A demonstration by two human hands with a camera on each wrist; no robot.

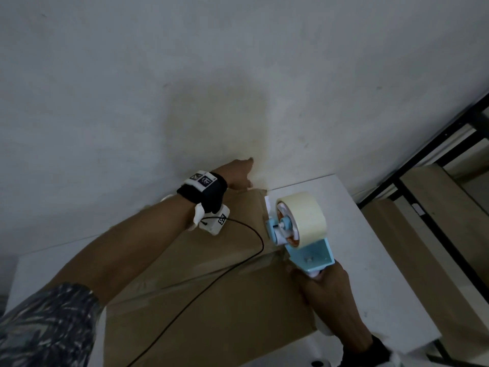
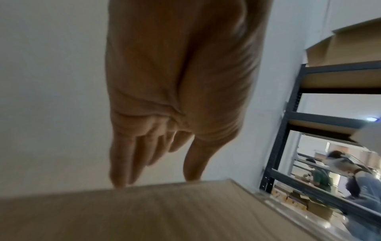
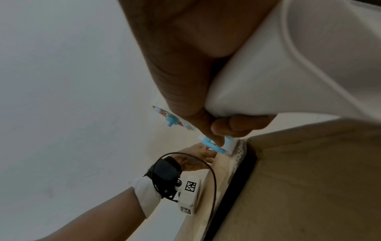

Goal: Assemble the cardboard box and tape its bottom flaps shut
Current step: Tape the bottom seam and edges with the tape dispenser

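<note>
Dim, flat light is filling all three views, greying the wall (image 1: 238,62), where a soft shadow is pooling above the left hand (image 1: 239,172). The head view is bending straight lines toward its edges (the shelving (image 1: 436,144) is bowing). In the left wrist view the cardboard box (image 2: 144,212) is smearing with blur. The right hand (image 3: 185,65) is looming dark, perhaps underexposed.
</note>
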